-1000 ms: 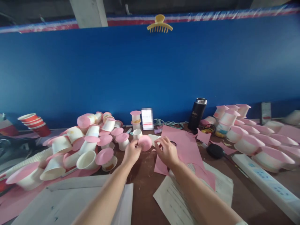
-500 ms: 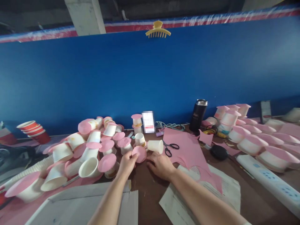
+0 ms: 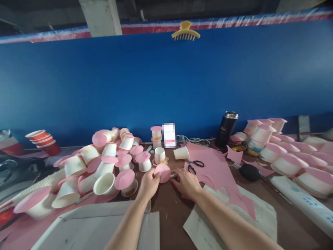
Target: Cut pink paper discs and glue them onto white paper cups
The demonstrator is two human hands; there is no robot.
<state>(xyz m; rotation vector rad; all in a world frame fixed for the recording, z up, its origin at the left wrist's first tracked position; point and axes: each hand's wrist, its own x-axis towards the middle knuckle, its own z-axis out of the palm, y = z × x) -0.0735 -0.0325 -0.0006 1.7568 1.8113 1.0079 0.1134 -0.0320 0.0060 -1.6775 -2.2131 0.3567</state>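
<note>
Left hand (image 3: 148, 183) fingers pinch pink disc (image 3: 162, 172), right hand (image 3: 187, 183) grips sth unclear; elbow slip cd topple cups (image 3: 109, 166) at 9 o'clock.

Craft workshop: paper cups (image 3: 105, 183), scissors (image 3: 194, 165).

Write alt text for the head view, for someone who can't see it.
Two bare hands meet at a pink paper disc on a brown table: the left hand pinches it, the right hand rests beside it. White paper cups with pink lids are piled left; scissors lie on pink paper.
</note>
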